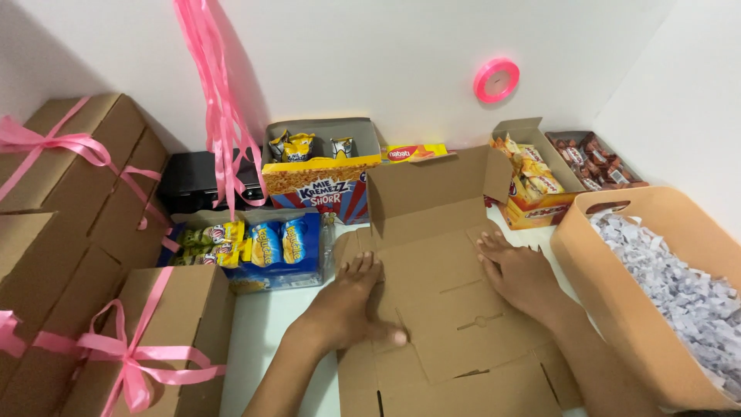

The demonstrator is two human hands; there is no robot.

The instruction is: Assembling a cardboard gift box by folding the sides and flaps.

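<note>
On the white bench (266,340), at the middle of our view, lies the flat cardboard box blank (455,309), one back flap already standing upright. Our left hand (351,297) presses open-palmed on the blank's left part, fingers spread, and our right hand (521,270) presses flat on its right part; the two are apart and neither is clamped around anything.

Right of the blank, touching or nearly touching its edge, sits a tan bin (617,286) full of shredded white paper (679,293). Behind the blank stand open cartons of snack packets (320,166), and to its left a tray of blue and yellow packets (262,247). Farther left of the blank are finished boxes tied with pink ribbon (127,359).

We judge the main risk to be a crooked fold: pressing off the scored lines could crease or tear a panel. The blank could also slide on the smooth bench and nudge the snack tray, or a rising flap could catch the bin and spill shreds.
</note>
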